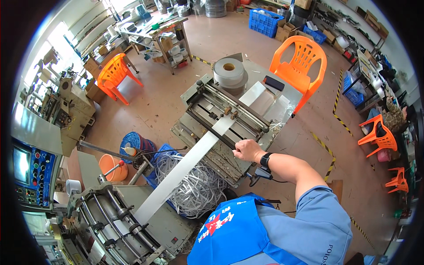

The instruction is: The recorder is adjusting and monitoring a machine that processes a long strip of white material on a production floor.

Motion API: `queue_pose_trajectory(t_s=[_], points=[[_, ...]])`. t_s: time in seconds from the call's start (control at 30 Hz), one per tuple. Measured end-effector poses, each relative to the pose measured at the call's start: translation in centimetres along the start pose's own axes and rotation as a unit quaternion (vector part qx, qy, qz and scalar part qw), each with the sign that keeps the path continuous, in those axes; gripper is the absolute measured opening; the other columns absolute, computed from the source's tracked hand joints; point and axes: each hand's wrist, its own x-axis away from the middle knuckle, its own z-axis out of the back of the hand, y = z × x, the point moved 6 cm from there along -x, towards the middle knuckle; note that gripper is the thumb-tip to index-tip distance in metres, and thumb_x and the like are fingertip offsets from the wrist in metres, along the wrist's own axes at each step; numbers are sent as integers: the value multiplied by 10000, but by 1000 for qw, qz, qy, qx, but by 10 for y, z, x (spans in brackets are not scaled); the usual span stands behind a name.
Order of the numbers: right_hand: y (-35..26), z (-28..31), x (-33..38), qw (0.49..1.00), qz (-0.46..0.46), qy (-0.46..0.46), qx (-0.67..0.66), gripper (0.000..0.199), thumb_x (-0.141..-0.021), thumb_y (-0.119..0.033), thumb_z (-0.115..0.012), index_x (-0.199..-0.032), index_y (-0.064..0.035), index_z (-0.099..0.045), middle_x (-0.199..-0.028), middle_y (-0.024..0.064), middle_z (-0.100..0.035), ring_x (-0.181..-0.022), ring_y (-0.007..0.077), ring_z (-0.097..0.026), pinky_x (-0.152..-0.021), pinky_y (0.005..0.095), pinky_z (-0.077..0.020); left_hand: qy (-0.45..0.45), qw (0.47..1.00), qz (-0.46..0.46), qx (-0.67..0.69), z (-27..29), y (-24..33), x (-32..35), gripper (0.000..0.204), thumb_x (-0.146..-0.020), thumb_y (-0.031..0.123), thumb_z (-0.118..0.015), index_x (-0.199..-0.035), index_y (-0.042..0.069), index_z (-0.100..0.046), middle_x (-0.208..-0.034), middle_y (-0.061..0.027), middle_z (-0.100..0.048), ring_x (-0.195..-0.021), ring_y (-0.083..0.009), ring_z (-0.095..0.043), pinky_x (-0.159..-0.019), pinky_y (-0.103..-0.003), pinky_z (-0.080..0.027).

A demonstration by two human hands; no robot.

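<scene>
My right hand (247, 150) is closed, its fingers curled beside the black front bar (211, 128) of a feeding machine. What the fingers hold, if anything, is hidden. A dark band circles that wrist. To the left of the hand, a long white strip (178, 176) with one toothed edge slopes down from the feeding machine to a roller machine (115, 216) at the lower left. Behind the bar, a thick grey-white roll (229, 70) lies on the machine's table. My left hand is out of view.
Tangled narrow scrap strips (190, 187) fill a blue crate under the strip. An orange bucket (113, 167) stands beside it. A control panel (33, 172) with a lit screen is at far left. Orange chairs (301, 59) stand around, and a seated person (393, 115) is at far right.
</scene>
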Motion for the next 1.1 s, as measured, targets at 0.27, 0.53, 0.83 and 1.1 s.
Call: queue_pose_trajectory(t_s=[0.27, 0.53, 0.83, 1.1], points=[[-6, 6, -3, 1000, 4, 6, -15, 307, -826, -335, -597, -657, -80, -583, -690, 121, -630, -697, 305, -646, -647, 413, -523, -48, 991, -82, -89, 14, 5, -48, 471, -899, 613, -537, -789, 155, -544, -646, 14, -466, -537, -140, -420, -483, -322, -336], [-13, 5, -5, 999, 10, 13, -50, 265, -815, -272, -648, -653, -75, -573, -671, 113, -606, -675, 313, -618, -624, 428, -495, 6, 991, -114, -67, 30, 1, -74, 428, -876, 513, -649, -694, 172, -465, -522, 75, -387, -383, -45, -337, -352, -216, -245], [-16, 6, -7, 999, 0, 9, -37, 278, -825, -260, -657, -651, -69, -554, -669, 117, -594, -662, 322, -604, -613, 434, -482, -10, 990, -117, -81, 17, 9, -57, 425, -877, 507, -651, -698, 170, -463, -521, 71, -379, -379, -63, -337, -359, -223, -265], [-14, 5, -5, 999, -5, 8, -35, 279, -833, -257, -657, -658, -67, -551, -670, 119, -590, -656, 330, -598, -603, 438, -474, -23, 989, -122, -75, 3, 18, -39, 427, -871, 500, -662, -696, 144, -504, -537, 49, -426, -396, -78, -367, -372, -236, -272]])
